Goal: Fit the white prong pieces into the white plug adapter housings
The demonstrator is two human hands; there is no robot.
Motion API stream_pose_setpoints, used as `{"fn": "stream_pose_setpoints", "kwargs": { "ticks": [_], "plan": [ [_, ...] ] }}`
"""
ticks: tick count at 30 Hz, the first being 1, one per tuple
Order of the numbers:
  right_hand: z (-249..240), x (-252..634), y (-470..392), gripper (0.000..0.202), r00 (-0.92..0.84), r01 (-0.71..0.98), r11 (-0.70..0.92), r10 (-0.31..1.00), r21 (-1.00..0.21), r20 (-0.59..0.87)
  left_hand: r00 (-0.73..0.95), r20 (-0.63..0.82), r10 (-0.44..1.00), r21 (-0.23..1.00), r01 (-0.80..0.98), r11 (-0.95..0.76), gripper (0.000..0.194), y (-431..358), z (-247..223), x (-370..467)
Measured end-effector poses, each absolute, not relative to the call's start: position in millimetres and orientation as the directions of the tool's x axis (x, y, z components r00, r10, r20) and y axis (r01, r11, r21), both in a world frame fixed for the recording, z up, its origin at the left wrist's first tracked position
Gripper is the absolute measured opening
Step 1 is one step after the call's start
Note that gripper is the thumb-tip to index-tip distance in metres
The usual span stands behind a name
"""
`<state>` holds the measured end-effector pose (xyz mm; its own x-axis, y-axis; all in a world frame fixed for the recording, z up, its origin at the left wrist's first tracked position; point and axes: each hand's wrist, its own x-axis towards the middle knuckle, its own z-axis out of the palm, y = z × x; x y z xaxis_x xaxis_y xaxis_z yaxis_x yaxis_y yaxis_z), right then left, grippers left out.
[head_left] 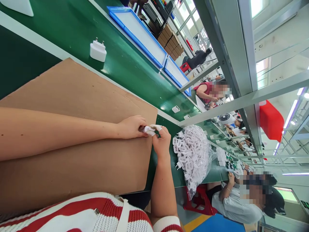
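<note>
Above the right end of the brown cardboard sheet, my two hands meet at a small white plastic charger part. My left hand pinches its left side with bent fingers. From the other side, my right hand grips it between thumb and fingers, with white covers on some fingertips. Fingers hide much of the part, so its exact shape does not show. Just right of my right hand lies a clear plastic bag full of white charger housings, some with plug pins.
A white plug charger stands on the green belt beyond the cardboard; another white piece lies farther along. Blue-rimmed trays line the far side. A metal frame crosses overhead. A co-worker sits at right.
</note>
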<state>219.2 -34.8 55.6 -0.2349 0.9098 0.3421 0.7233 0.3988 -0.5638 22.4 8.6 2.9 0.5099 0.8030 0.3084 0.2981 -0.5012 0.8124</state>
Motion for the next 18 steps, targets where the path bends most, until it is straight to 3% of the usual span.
{"fn": "stream_pose_setpoints", "kwargs": {
  "ticks": [4, 13, 18],
  "plan": [
    [58.2, 219.5, -30.0, 0.029, -0.299, 0.739, 0.464, 0.876, -0.489, 0.379, 0.527, 0.305, 0.793, 0.810, 0.295, -0.508, 0.037, 9.5, 5.8, 20.6],
    [61.9, 222.8, -24.1, 0.036, -0.338, 0.798, 0.456, 0.880, -0.394, 0.333, 0.519, 0.301, 0.800, 0.818, 0.291, -0.496, 0.041, 7.0, 10.2, 19.7],
    [72.2, 220.5, -20.2, 0.039, -0.400, 0.847, 0.461, 0.880, -0.265, 0.255, 0.503, 0.285, 0.816, 0.819, 0.314, -0.480, 0.039, 6.2, 9.1, 21.1]
  ]
}}
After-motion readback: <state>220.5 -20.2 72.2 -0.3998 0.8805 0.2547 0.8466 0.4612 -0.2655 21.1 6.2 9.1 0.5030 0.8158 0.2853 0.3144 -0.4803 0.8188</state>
